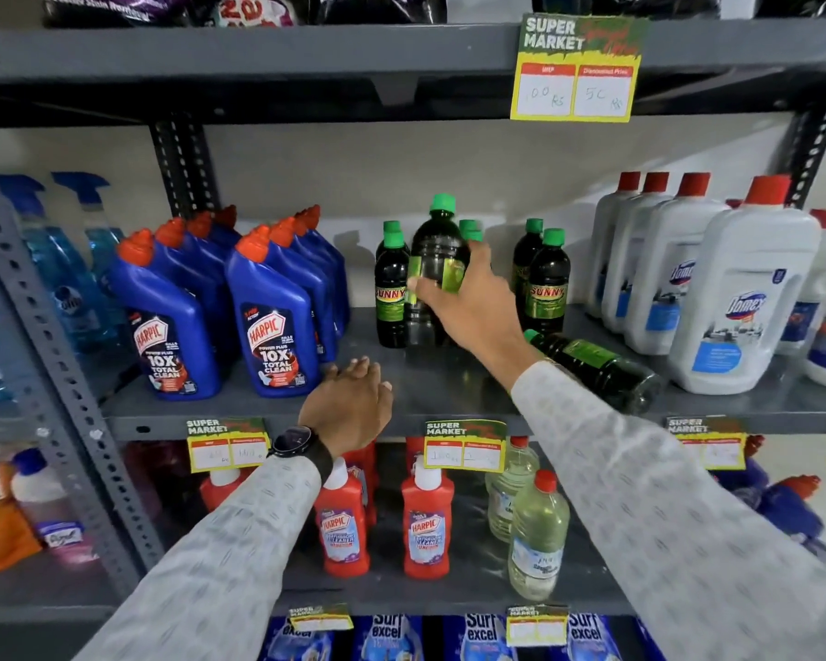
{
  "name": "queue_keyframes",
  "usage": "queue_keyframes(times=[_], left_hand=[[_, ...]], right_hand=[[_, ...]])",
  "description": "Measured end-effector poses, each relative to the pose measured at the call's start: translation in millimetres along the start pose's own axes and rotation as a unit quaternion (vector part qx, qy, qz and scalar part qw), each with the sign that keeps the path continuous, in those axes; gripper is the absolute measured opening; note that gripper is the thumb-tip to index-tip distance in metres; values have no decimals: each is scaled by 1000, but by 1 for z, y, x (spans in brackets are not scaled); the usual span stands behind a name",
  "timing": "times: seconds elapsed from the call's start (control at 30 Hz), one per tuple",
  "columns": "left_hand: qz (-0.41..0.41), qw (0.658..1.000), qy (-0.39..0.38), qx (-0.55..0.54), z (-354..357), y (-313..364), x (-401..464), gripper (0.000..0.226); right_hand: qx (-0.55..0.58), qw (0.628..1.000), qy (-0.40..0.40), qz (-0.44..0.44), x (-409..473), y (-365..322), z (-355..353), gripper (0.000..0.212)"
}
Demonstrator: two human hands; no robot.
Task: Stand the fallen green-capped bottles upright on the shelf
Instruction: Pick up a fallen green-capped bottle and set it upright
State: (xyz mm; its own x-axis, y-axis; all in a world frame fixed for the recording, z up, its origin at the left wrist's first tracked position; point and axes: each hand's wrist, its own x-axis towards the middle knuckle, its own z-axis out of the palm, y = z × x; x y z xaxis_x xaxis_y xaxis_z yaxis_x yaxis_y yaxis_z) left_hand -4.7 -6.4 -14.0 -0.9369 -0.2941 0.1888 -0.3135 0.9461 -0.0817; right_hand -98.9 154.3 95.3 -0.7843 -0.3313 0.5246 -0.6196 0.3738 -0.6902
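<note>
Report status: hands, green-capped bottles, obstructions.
Right hand gripping upright bottle. Left hand empty, open at shelf edge. Fallen bottle beside right forearm. Nothing blocking.

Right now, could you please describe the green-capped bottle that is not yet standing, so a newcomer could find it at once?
Look at the middle shelf, between the blue bottles and the white jugs. Just under the right forearm, the fallen bottle lies on its side, cap pointing left, while all its dark neighbours stand upright.
</note>
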Motion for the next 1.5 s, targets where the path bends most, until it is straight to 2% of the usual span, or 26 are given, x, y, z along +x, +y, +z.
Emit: queue_keyframes(times=[0.13,0.33,0.57,0.67,0.77,0.83,1.13,1.33,1.5], left_hand=[[19,1000,-2,9,0,-1,-1,58],[8,999,32,-19,6,-3,0,60],[-7,998,37,-53,7,-2,2,59],[-7,998,37,-54,7,-1,1,60],[-13,997,41,-64,7,-1,2,60],[-15,997,44,-69,8,-1,2,60],[-23,997,40,-63,8,0,3,63],[-22,997,46,-57,9,-1,3,63],[-18,997,44,-62,10,-2,3,60]], right_hand=[[8,998,41,-56,-23,32,29,83],[-7,992,39,-124,-38,58,52,81],[-12,995,35,-89,-42,60,56,84],[108,992,-51,-42,-35,60,51,85],[265,951,-160,14,-26,64,46,72],[307,934,-181,23,-24,68,46,69],[185,975,-120,17,-28,62,47,80],[296,938,-179,32,-28,67,42,64],[259,950,-173,19,-28,66,44,68]])
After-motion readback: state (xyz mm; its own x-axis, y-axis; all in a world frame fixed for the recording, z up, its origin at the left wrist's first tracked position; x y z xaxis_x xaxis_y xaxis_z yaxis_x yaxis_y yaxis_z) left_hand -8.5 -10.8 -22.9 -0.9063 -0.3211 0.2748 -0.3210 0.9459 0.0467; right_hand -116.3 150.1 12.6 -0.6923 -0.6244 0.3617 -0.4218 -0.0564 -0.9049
